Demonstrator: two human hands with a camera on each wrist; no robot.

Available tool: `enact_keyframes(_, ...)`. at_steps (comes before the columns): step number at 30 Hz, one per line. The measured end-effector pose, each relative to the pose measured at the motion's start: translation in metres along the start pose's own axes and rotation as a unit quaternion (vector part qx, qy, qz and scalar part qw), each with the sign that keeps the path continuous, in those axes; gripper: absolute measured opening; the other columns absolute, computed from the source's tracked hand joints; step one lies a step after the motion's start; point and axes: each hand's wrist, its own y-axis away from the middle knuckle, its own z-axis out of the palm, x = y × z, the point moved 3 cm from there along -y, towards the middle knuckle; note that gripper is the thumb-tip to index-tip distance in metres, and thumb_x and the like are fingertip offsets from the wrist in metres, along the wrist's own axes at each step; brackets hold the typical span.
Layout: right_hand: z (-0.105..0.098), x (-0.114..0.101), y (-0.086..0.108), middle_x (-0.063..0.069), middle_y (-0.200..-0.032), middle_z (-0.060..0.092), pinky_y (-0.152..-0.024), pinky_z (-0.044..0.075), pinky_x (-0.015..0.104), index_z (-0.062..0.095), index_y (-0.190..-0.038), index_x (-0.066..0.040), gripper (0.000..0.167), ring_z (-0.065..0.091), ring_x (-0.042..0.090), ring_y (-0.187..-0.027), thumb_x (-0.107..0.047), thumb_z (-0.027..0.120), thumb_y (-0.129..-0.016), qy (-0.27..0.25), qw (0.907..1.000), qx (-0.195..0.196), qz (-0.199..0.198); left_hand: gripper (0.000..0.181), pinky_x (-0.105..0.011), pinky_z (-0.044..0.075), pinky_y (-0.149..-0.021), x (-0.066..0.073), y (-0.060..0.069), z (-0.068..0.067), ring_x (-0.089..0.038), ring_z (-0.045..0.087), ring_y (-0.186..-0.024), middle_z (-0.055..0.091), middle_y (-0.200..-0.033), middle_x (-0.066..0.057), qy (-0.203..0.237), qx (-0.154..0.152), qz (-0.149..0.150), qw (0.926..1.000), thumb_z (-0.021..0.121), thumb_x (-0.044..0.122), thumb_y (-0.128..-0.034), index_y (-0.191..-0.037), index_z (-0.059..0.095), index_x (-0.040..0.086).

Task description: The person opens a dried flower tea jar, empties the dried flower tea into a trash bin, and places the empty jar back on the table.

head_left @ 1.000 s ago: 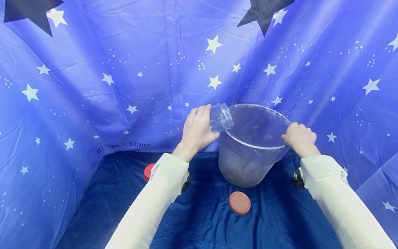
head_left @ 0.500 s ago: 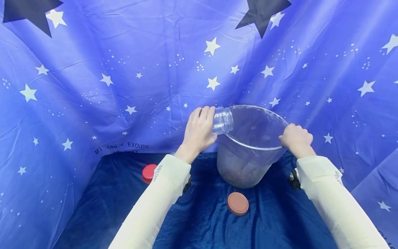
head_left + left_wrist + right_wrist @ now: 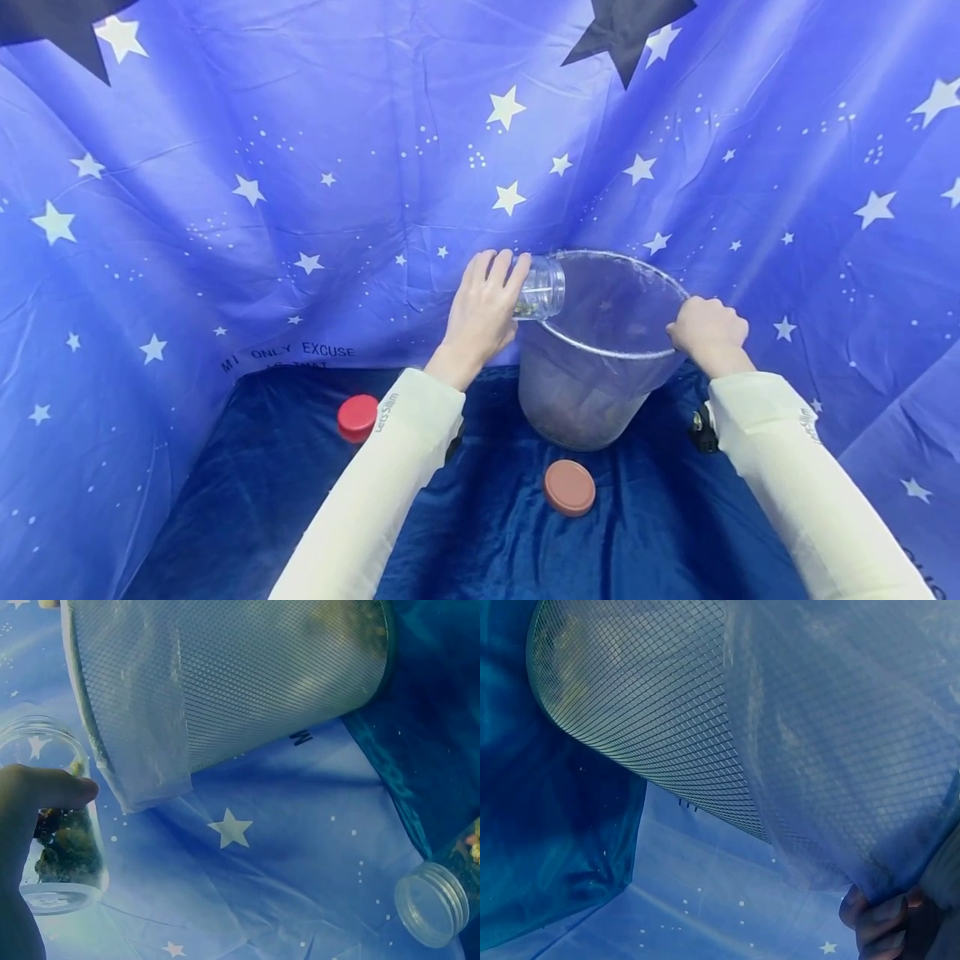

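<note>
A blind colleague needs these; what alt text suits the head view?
The left hand holds a clear jar sideways at the rim of a bin while the right hand grips its opposite side. A brown lid lies in front on blue cloth, a red lid farther left.

My left arm point(image 3: 375, 492) and right arm point(image 3: 806, 475) reach forward in pale sleeves point(image 3: 431, 404) over the dark blue cloth point(image 3: 495, 533), my hands raised at its far edge. My left grip point(image 3: 483, 312) has its back turned up, fingers point(image 3: 500, 268) slightly apart and curved over, the thumb point(image 3: 60, 787) stretched out below them. My right grip point(image 3: 707, 329) is bunched, knuckles up, its bent fingertips point(image 3: 889, 909) showing from beneath.
</note>
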Motion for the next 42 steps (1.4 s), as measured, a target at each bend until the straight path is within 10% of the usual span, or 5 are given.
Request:
enact_keyframes(12, 0.0023, 0.0004, -0.0015, 0.042, -0.114, 0.057, -0.070, 0.049, 0.057, 0.059, -0.112, 0.016, 0.051, 0.058, 0.059, -0.101, -0.032, 0.056, -0.094, 0.003, 0.9999, -0.008, 0.006, 0.060, -0.044, 0.041, -0.111, 0.0016, 0.0026, 0.0038, -0.032, 0.054, -0.120, 0.060, -0.127, -0.013, -0.019, 0.035, 0.043, 0.9983, 0.067, 0.004, -0.0740, -0.133, 0.055, 0.011)
enact_keyframes(28, 0.0000, -0.0006, 0.0018, 0.043, -0.115, 0.057, -0.073, 0.050, 0.058, 0.059, -0.112, 0.015, 0.051, 0.058, 0.059, -0.103, -0.032, 0.055, -0.093, -0.002, 0.9999, -0.005, 0.009, 0.074, -0.043, 0.041, -0.110, 0.0032, 0.0010, 0.0045, -0.032, 0.054, -0.125, 0.058, -0.134, -0.012, -0.020, -0.031, 0.011, 0.9993, 0.077, 0.019, -0.0689, -0.136, 0.049, 0.006)
enact_keyframes(42, 0.0007, -0.0011, 0.0009, 0.042, -0.113, 0.058, -0.069, 0.050, 0.057, 0.060, -0.109, 0.014, 0.049, 0.059, 0.058, -0.101, -0.031, 0.056, -0.094, -0.001, 0.9999, -0.006, 0.010, 0.054, -0.044, 0.038, -0.114, 0.0093, -0.0073, 0.0046, -0.030, 0.048, -0.134, 0.054, -0.138, -0.012, -0.013, -0.004, 0.073, 0.9972, 0.065, 0.004, -0.0817, -0.133, 0.052, 0.014)
